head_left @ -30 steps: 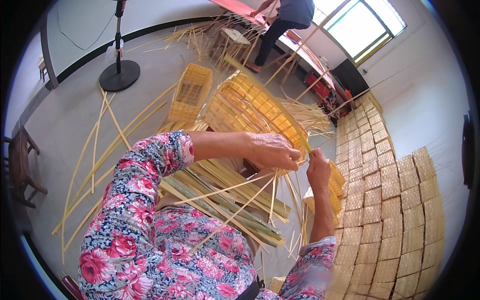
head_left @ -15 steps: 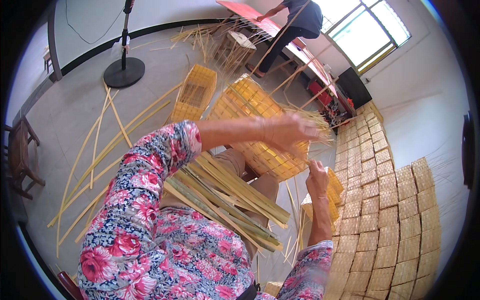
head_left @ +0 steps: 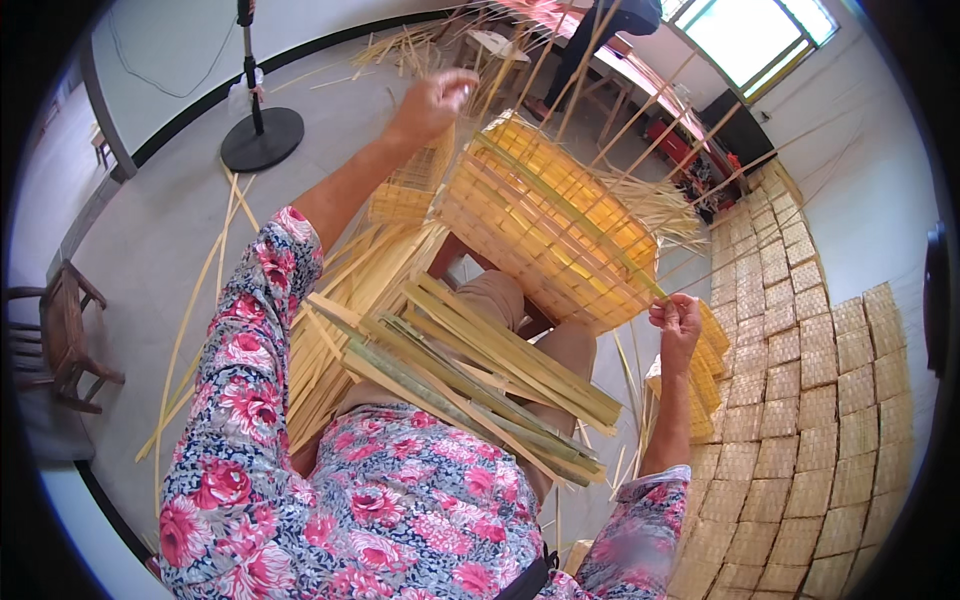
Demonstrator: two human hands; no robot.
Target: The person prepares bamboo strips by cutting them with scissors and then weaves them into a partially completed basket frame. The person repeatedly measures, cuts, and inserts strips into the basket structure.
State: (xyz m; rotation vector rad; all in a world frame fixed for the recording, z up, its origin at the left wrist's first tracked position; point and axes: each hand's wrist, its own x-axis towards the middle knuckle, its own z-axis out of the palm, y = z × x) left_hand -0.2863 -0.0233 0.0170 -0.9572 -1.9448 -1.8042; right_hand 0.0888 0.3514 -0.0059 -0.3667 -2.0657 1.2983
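Observation:
A half-woven yellow bamboo basket [head_left: 560, 235] lies tilted in front of my knees, with long upright strips fanning out from its rim. Along its side runs a greenish bamboo strip [head_left: 575, 212]. At the basket's right corner, my right hand [head_left: 677, 315] pinches the end of this strip. My left hand [head_left: 440, 100] is raised beyond the basket's far left corner, near the upright strips. Its fingers are curled together and slightly blurred; what they hold, if anything, cannot be made out. Across my lap lies a bundle of flat bamboo strips [head_left: 470, 365].
A finished basket [head_left: 410, 190] stands behind my left forearm. Flat woven pieces [head_left: 780, 400] are stacked along the right wall. A round black stand base [head_left: 262, 138] and a wooden chair [head_left: 65, 335] are at left. Another person [head_left: 580, 55] stands by a long table at the back.
My left hand has swept from above the basket's right part to beyond its far left corner. The right hand still pinches at the right corner. The whole view has shifted slightly.

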